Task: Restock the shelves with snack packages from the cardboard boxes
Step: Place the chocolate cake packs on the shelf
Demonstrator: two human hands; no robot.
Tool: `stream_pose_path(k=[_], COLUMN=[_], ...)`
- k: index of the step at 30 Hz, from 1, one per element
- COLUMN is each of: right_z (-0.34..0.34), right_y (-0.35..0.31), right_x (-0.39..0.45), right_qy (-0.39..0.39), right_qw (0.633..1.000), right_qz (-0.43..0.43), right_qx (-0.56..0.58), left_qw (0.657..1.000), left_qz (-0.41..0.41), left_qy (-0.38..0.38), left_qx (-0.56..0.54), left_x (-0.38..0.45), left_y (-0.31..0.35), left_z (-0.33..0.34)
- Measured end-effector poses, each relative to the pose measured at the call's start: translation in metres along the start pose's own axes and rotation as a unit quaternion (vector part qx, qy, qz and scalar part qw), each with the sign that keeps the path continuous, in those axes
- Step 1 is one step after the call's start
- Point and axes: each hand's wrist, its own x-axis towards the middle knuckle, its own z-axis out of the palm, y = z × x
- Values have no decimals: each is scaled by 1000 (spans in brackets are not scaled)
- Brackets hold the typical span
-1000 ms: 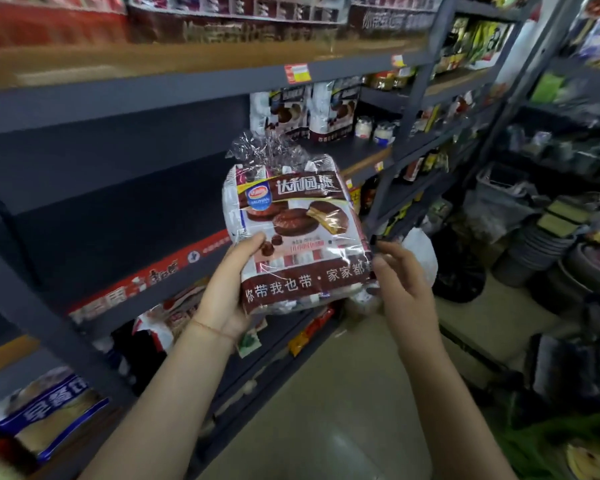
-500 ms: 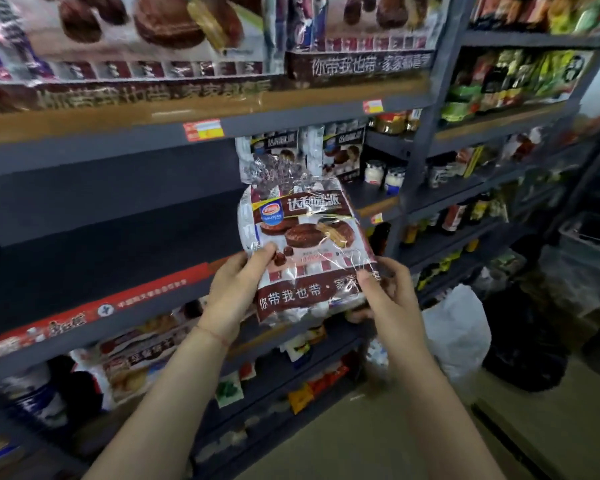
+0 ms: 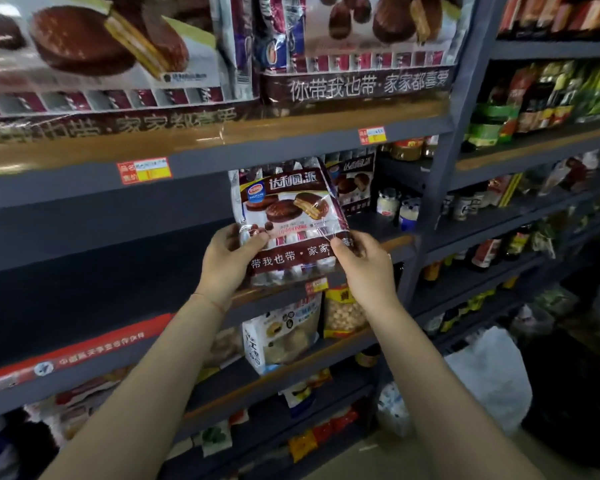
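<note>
Two hands grip one brown-and-white plastic chocolate-pie snack package point(image 3: 288, 223): left hand point(image 3: 227, 259) at 8 o'clock, right hand point(image 3: 364, 263) at 4, against the dark grey metal shelf point(image 3: 84, 258).

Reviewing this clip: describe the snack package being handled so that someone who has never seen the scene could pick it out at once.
Start at the grey shelf unit on the left. Before its dark middle shelf, the brown-and-white chocolate pie package is gripped at its lower corners by the left hand and right hand. Unlike the matching packages standing behind it, it is the only one held.
</note>
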Motion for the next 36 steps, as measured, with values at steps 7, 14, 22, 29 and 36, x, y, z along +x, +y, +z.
stream_pose_path(k=[7, 14, 22, 29, 36], right_z=[27, 70, 100, 74, 21], right_y=[12, 35, 36, 30, 30], right_x=[97, 162, 179, 176, 99], right_qy=[-31, -56, -94, -111, -153], right_qw=[992, 992, 992, 993, 985], right_qz=[-2, 51, 80, 46, -8], right_qx=[-121, -97, -20, -3, 80], left_qw=[999, 996, 990, 988, 989], left_qz=[11, 52, 35, 48, 3], left_qy=[22, 66, 89, 76, 124], left_qx=[-28, 35, 107, 129, 85], left_x=[86, 136, 159, 142, 51], left_y=[-19, -30, -34, -24, -17], left_z=[18, 35, 41, 43, 40])
